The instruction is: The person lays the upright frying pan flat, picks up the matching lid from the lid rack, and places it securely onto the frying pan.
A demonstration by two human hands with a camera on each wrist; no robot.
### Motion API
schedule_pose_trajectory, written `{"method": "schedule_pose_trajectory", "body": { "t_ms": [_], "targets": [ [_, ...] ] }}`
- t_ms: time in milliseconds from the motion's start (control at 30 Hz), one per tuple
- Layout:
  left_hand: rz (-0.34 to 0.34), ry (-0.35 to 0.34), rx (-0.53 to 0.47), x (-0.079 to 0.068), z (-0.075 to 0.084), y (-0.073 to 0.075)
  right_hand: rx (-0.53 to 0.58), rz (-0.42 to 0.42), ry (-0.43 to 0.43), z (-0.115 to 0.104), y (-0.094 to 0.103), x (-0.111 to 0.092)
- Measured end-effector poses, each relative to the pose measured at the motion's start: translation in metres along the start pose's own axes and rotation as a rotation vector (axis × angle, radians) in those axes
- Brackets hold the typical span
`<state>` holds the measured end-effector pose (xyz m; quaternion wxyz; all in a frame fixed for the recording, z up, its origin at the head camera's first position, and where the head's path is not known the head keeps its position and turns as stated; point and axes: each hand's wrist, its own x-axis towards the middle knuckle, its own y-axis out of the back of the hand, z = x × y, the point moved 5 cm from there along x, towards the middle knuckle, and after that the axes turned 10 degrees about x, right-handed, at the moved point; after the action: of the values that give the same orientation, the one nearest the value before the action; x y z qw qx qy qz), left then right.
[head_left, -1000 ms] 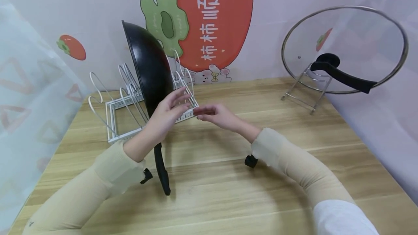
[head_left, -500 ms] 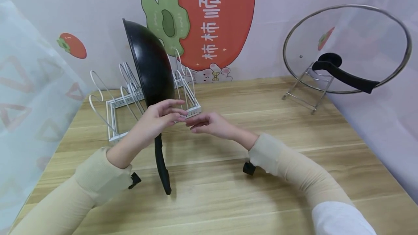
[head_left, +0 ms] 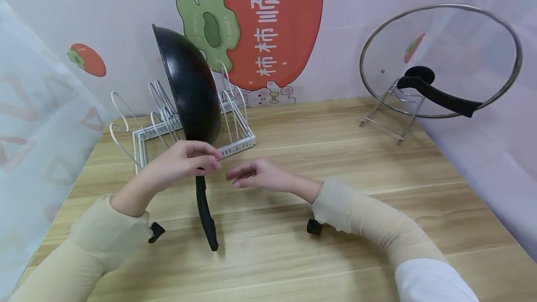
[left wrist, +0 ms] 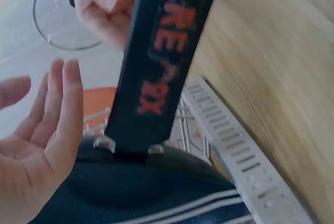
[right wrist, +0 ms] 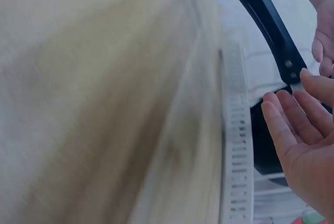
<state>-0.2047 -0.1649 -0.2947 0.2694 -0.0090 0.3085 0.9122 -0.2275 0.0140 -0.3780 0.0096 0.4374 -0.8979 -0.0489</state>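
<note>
Between the hoops of the white rack (head_left: 238, 147) stands a black wok (head_left: 192, 83), on its edge and leaning a little, its round bottom turned to the rack's right end. Its handle (head_left: 206, 218) reaches out from the rack toward the person. Near the rack's front rail, the left hand (head_left: 178, 164) and the right hand (head_left: 261, 175) are apart from each other, fingers loosely extended, holding nothing. Well to the right of the rack, a glass lid (head_left: 440, 50) leans upright on a small wire stand (head_left: 382, 126).

Soft light, sheen on pan (head_left: 190, 87), wrist views blurry.
</note>
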Motion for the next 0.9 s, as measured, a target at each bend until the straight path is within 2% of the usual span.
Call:
{"method": "schedule_pose_trajectory", "body": {
  "t_ms": [133,267,567,733,900],
  "targets": [
    [-0.081,0.028,0.023,-0.006,-0.006,0.002,0.013,-0.021,-0.022,0.004,-0.009,-0.001],
    [-0.127,0.079,0.03,-0.013,-0.017,0.008,0.002,-0.035,-0.008,0.002,-0.016,0.0],
    [-0.181,0.173,0.015,-0.024,-0.054,0.023,-0.001,-0.032,-0.009,0.001,-0.024,0.001],
    [-0.22,0.233,-0.025,-0.033,-0.081,0.025,-0.015,-0.07,0.014,0.003,-0.031,0.002],
    [-0.227,0.2,-0.117,-0.029,-0.098,0.019,-0.018,-0.079,0.007,0.005,-0.036,0.0]
  ]
}}
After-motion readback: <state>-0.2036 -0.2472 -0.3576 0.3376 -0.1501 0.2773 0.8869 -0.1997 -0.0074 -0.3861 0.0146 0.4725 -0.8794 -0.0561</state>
